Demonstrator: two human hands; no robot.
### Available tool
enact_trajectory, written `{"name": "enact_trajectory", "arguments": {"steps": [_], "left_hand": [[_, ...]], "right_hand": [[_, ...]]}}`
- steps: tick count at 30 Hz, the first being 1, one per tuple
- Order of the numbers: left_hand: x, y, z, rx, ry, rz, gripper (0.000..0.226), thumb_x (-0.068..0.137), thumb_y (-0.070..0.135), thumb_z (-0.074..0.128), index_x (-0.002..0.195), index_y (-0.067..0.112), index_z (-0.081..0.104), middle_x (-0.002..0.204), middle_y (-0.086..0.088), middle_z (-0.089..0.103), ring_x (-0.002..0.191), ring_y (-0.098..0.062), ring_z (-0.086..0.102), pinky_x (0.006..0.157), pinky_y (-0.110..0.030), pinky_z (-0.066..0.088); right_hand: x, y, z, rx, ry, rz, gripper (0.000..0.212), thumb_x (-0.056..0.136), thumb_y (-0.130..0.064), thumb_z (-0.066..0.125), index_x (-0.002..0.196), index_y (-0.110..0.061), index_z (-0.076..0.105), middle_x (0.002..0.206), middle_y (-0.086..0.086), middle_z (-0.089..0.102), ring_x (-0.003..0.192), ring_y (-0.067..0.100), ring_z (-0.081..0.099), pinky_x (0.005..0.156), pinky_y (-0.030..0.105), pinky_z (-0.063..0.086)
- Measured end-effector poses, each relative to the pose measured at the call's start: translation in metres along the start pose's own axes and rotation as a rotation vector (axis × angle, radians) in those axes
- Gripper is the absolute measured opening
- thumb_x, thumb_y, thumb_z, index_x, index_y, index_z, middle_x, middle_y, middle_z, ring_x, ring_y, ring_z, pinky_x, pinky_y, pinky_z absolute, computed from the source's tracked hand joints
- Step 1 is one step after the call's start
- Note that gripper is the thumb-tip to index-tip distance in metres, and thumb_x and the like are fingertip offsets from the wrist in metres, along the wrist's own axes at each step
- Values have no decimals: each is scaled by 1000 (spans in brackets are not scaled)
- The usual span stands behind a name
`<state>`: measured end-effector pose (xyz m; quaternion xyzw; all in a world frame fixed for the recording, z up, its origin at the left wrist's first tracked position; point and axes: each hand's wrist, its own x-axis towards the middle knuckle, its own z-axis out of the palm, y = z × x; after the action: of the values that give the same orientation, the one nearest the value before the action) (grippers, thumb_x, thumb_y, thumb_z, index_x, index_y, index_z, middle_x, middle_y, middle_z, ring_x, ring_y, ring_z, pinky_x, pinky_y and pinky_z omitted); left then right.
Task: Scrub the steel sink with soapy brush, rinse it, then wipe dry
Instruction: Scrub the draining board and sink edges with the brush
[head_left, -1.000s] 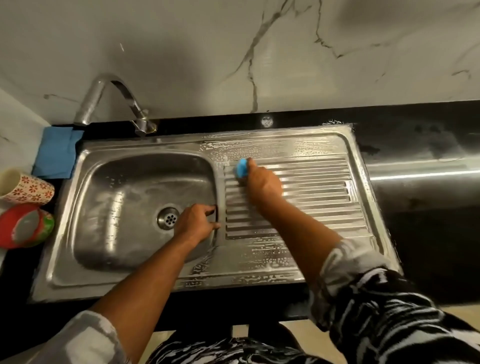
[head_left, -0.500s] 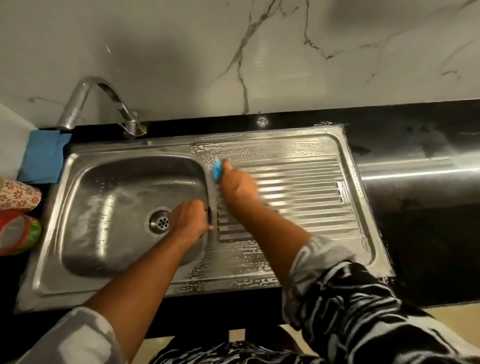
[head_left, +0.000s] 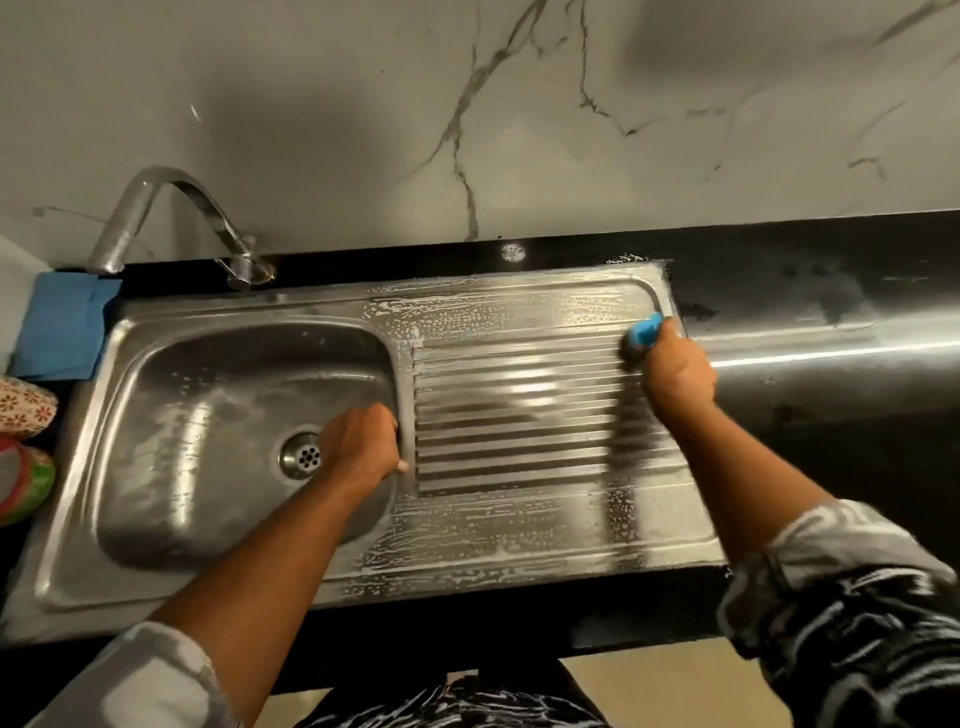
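The steel sink (head_left: 218, 587) fills the middle of the counter, its basin on the left and a ribbed drainboard (head_left: 519, 415) on the right, streaked with soap foam. My right hand (head_left: 675, 369) grips a blue-handled brush (head_left: 643, 335) and presses its dark bristles on the drainboard's far right edge. My left hand (head_left: 363, 441) curls over the ridge between basin and drainboard, beside the round drain (head_left: 301, 457).
A curved steel tap (head_left: 171, 218) stands behind the basin. A folded blue cloth (head_left: 57, 332) lies at the back left. A flowered cup (head_left: 23, 405) and a red and green container (head_left: 23, 478) sit at the left edge. Black counter (head_left: 831, 374) extends right.
My right hand has swept the brush from the drainboard's left end, near the basin, across to its far right edge. My left hand has stayed on the ridge.
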<state>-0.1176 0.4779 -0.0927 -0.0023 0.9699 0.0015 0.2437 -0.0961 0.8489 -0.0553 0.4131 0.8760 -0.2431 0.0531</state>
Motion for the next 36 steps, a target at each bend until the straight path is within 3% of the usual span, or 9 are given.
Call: {"name": "enact_trajectory", "arguments": {"steps": [4, 8, 11, 14, 18, 24, 28, 32, 36], "left_hand": [[3, 0, -1, 2, -26, -18, 40, 65, 48, 99, 84, 22, 76, 78, 4, 76, 81, -20, 72, 65, -30, 48], [5, 4, -7, 31, -16, -41, 39, 70, 43, 97, 94, 20, 75, 92, 1, 77, 95, -26, 74, 69, -32, 49], [4, 5, -6, 50, -7, -31, 38, 72, 45, 95, 92, 21, 75, 94, 0, 78, 92, -26, 73, 70, -33, 51], [4, 2, -4, 42, -24, -23, 42, 65, 48, 99, 84, 20, 73, 86, 2, 77, 84, -25, 72, 66, -32, 48], [6, 2, -5, 12, -46, -33, 43, 61, 47, 101, 87, 23, 77, 84, 3, 77, 83, -24, 73, 66, -30, 48], [7, 4, -6, 20, -43, -46, 49, 60, 51, 101, 96, 26, 80, 87, 6, 79, 81, -20, 73, 65, -29, 48], [8, 5, -8, 12, -67, -69, 43, 59, 48, 102, 76, 20, 74, 66, 6, 71, 67, -17, 67, 58, -27, 45], [5, 5, -7, 27, -55, -49, 42, 61, 45, 102, 71, 19, 71, 67, 5, 70, 69, -19, 67, 56, -28, 42], [0, 5, -7, 26, -39, -46, 36, 67, 42, 99, 73, 19, 72, 67, 5, 71, 71, -19, 68, 58, -29, 43]], "right_hand": [[-72, -76, 61, 176, -162, -154, 70, 104, -67, 18, 86, -19, 66, 89, 4, 68, 76, 17, 62, 67, 36, 50], [-132, -138, 115, -71, -370, -449, 44, 108, -30, 42, 150, -19, 36, 103, 15, 70, 88, 31, 71, 74, 49, 61], [-108, -121, 104, -114, -330, -529, 30, 108, -22, 38, 137, -18, 44, 101, 12, 69, 83, 32, 66, 72, 50, 57], [-52, -60, 65, -115, -176, -351, 49, 107, -54, 28, 105, -21, 64, 92, 7, 70, 74, 23, 62, 65, 35, 46], [15, 19, 0, -51, -13, -10, 44, 109, -44, 28, 132, -18, 56, 117, 21, 67, 106, 40, 63, 80, 39, 36], [-38, -30, 29, 22, -4, -138, 53, 107, -54, 29, 107, -14, 65, 94, 10, 68, 88, 26, 66, 73, 38, 50], [-63, -57, 64, 1, -139, -357, 25, 105, -18, 40, 127, -13, 50, 92, 12, 65, 82, 36, 66, 65, 38, 42], [-18, -24, 25, 20, -124, -239, 65, 106, -61, 25, 110, -13, 68, 96, 10, 71, 88, 28, 67, 73, 38, 51], [28, 24, -8, -174, 28, -141, 39, 109, -36, 27, 130, -15, 52, 114, 23, 67, 102, 42, 63, 78, 43, 43]]}}
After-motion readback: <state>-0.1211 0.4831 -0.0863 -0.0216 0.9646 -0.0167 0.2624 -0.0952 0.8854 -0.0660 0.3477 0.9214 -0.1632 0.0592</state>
